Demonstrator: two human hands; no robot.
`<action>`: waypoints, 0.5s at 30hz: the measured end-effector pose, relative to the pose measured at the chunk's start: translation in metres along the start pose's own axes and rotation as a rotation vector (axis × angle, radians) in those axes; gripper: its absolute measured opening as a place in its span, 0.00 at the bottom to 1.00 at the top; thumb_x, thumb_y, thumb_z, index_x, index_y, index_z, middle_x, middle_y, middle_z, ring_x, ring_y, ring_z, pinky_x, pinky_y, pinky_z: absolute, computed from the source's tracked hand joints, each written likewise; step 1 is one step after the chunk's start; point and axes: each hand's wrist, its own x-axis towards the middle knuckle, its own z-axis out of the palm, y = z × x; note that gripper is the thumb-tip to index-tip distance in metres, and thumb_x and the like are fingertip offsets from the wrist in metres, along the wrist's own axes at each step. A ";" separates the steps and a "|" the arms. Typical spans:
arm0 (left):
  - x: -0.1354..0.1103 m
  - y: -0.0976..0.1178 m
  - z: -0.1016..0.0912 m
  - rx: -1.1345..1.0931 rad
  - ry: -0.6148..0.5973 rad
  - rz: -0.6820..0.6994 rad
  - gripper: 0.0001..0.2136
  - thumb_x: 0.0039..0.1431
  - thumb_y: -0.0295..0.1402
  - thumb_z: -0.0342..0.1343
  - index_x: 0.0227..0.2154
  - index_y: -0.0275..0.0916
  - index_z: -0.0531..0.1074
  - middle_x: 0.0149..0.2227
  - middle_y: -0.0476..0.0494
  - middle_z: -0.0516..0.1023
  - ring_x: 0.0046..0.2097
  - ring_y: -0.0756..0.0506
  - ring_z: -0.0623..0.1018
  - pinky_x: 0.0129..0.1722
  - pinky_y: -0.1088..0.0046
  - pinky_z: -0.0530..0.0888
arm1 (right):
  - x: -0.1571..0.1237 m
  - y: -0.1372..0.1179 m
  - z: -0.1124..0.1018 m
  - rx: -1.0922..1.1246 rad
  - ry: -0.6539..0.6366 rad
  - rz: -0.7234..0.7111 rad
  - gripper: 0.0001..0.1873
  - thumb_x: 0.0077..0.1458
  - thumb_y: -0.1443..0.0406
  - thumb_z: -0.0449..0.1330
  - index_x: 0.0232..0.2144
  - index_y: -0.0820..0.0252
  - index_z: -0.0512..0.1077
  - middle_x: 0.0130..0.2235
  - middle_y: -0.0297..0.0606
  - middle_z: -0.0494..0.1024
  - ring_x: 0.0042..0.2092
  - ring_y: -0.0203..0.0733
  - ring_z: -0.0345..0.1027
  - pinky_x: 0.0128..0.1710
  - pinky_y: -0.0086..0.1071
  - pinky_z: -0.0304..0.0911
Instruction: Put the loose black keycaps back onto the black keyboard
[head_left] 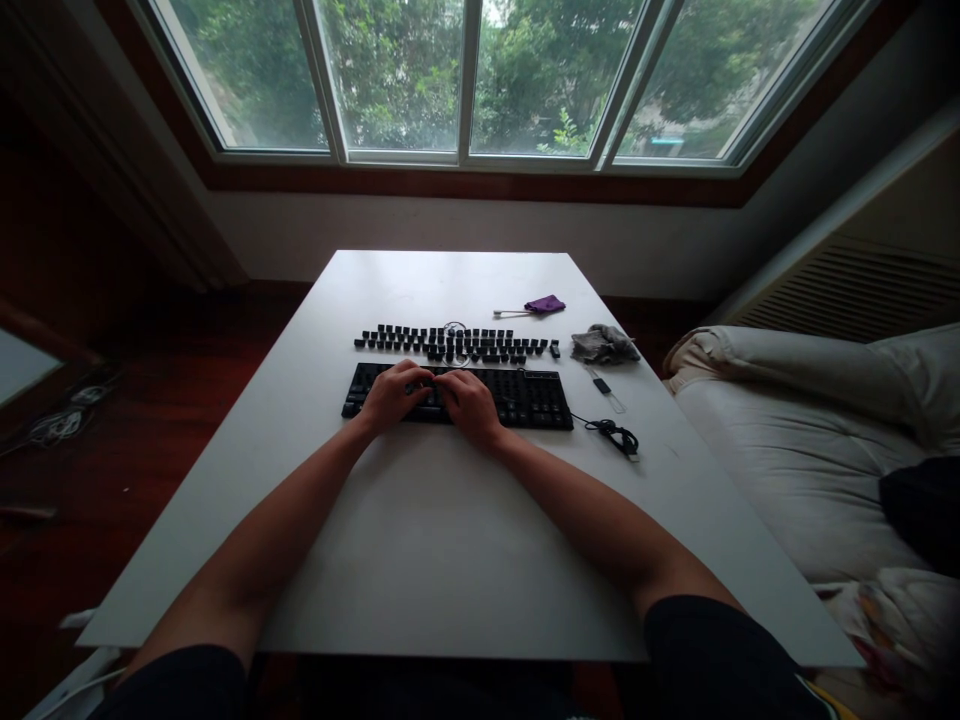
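A black keyboard (pixel 536 400) lies flat on the white table. Over its left half rests my left hand (pixel 394 393), fingers curled and tips pressed together. My right hand (pixel 469 402) is beside it, also over the keys, and its curled fingertips meet those of the left near the keyboard's back edge. Whatever the fingertips pinch is too small to make out. The hands hide part of the keys. Just behind the keyboard, several loose black keycaps (pixel 487 347) stand in rows. To the right lies a wire keycap puller (pixel 602 386) with a dark handle.
A crumpled grey cloth (pixel 604 345) lies right of the keycaps. Farther back are a purple cloth (pixel 545 304) and a thin white stick (pixel 512 314). The coiled USB cable (pixel 615 434) sits right of the keyboard. A pale sofa (pixel 787 450) stands beside the table (pixel 420 560).
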 end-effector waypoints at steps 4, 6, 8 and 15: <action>0.002 -0.009 -0.003 0.102 0.035 -0.060 0.09 0.59 0.38 0.64 0.41 0.42 0.78 0.40 0.45 0.80 0.40 0.43 0.78 0.45 0.64 0.73 | 0.000 0.000 0.000 -0.019 0.010 0.044 0.14 0.66 0.68 0.54 0.47 0.53 0.78 0.44 0.41 0.79 0.48 0.46 0.71 0.52 0.38 0.64; 0.003 -0.014 -0.003 0.126 0.028 -0.083 0.10 0.58 0.40 0.64 0.40 0.43 0.78 0.39 0.46 0.82 0.39 0.43 0.79 0.47 0.62 0.72 | 0.000 0.000 0.000 -0.019 0.016 0.067 0.14 0.65 0.69 0.54 0.46 0.53 0.78 0.44 0.40 0.79 0.49 0.46 0.71 0.52 0.38 0.64; 0.003 -0.016 -0.002 0.162 -0.010 -0.084 0.09 0.59 0.41 0.64 0.39 0.44 0.79 0.38 0.46 0.83 0.40 0.42 0.79 0.49 0.60 0.70 | 0.000 0.001 0.000 -0.017 0.013 0.075 0.14 0.65 0.69 0.54 0.46 0.54 0.77 0.44 0.40 0.79 0.49 0.46 0.71 0.52 0.38 0.64; 0.002 -0.015 -0.002 0.230 -0.162 0.019 0.10 0.62 0.39 0.60 0.44 0.46 0.79 0.43 0.44 0.82 0.49 0.38 0.76 0.53 0.56 0.67 | 0.000 -0.001 0.001 -0.022 0.009 0.087 0.13 0.65 0.68 0.54 0.45 0.54 0.78 0.44 0.40 0.79 0.49 0.46 0.70 0.52 0.37 0.64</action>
